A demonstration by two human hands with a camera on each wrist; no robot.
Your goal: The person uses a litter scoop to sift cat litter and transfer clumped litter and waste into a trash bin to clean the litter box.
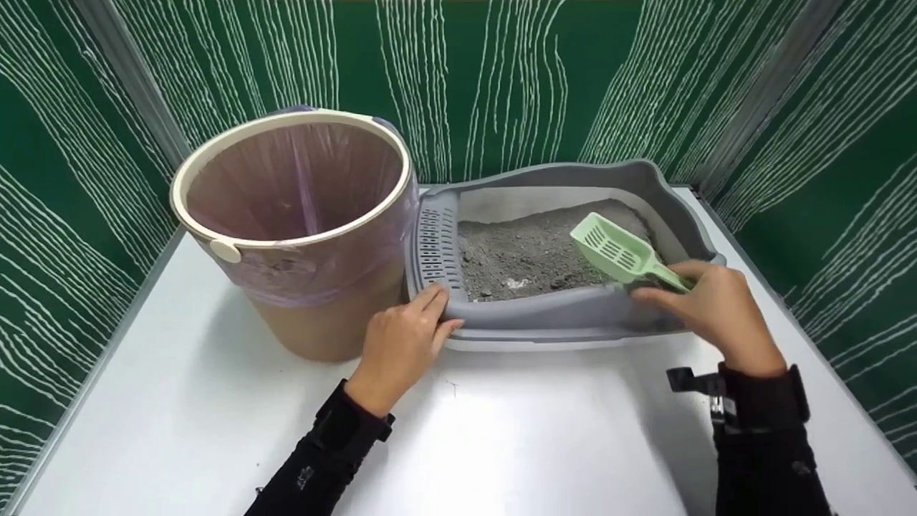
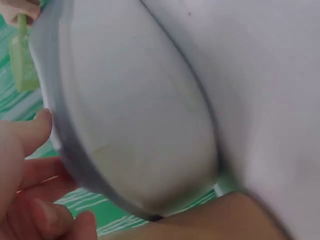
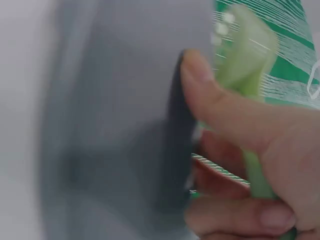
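Observation:
A grey litter box point(image 1: 544, 313) with a pale base holds dark grey litter point(image 1: 523, 251), with a small white patch near its front. At the near left corner, my left hand point(image 1: 402, 345) grips the rim, fingers over the top and thumb on the outer side. My right hand point(image 1: 720, 304) holds a light green slotted litter scoop point(image 1: 615, 247) by its handle, over the box's near right side. The scoop's bowl is tilted up above the litter, its slots bare. In the right wrist view, fingers wrap the scoop handle point(image 3: 256, 175), with the thumb beside the box wall.
Left of the box, close against it, stands a tall tan bin point(image 1: 329, 315) with a cream rim and a purplish bag liner point(image 1: 304, 172). Both are on a white table point(image 1: 530, 430). Green walls point(image 1: 602, 72) with white streaks enclose the back and sides.

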